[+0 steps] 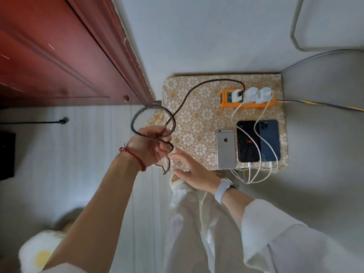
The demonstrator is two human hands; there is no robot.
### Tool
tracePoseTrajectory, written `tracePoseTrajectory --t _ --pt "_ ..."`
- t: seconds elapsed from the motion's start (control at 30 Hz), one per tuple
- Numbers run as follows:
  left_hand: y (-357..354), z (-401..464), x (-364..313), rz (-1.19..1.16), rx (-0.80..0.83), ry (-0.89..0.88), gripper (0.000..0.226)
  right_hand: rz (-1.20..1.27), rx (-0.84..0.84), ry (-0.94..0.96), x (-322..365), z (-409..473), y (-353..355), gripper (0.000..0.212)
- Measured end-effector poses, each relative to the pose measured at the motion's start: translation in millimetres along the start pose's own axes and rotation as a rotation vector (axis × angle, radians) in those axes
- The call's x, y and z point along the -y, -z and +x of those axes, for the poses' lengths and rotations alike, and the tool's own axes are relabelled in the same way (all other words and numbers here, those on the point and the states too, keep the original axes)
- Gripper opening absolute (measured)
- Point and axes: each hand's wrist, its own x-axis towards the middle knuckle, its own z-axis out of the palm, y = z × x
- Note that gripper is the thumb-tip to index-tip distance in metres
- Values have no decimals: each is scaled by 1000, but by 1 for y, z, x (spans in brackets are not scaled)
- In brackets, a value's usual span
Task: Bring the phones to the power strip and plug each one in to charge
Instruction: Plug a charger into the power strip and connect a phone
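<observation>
An orange power strip (226, 101) lies at the back of a small table with a floral cloth (193, 115); three white chargers sit in it. Three phones lie face down near the front edge: a silver one (226, 149), a black one (247, 142) and a dark blue one (270, 141). White cables run into the black and blue phones. A black braided cable (197, 89) leads from the leftmost charger (237, 95) to my left hand (151, 146), which grips its loops. My right hand (192, 170) hovers open just below, fingers near the dangling cable end.
A red wooden door (59, 56) stands at the left, close to the table's corner. A yellow-blue cord (315, 104) leaves the strip to the right. My legs and slippers are below on the grey floor. A dark box (6, 154) sits at the far left.
</observation>
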Motion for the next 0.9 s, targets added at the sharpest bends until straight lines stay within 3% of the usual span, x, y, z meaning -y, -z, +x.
tracePoseTrajectory --t 0.2,0.3,0.37,0.47,0.57,0.63,0.73,0.9 --pt "-14 -11 -4 -212 135 2 6 170 -127 -48 20 3 10 40" --pt "-14 -11 1 -250 -51 -190 19 207 -122 -49 21 -6 18 4" --pt "-7 -8 8 -253 -228 -326 30 294 -102 -54 20 -18 27 11" --pt "-4 -4 41 114 -406 -349 26 546 -137 -49 21 -36 51 7" --pt "-24 1 97 634 -390 -258 24 723 -229 9 25 -47 82 8" --pt "-46 0 130 765 -373 -282 23 786 -309 21 25 -53 102 10" --pt "-73 -5 154 616 -328 -401 27 799 -271 -2 12 -70 113 18" --pt "-94 -14 147 -18 -297 -627 31 445 116 -146 -26 -113 71 39"
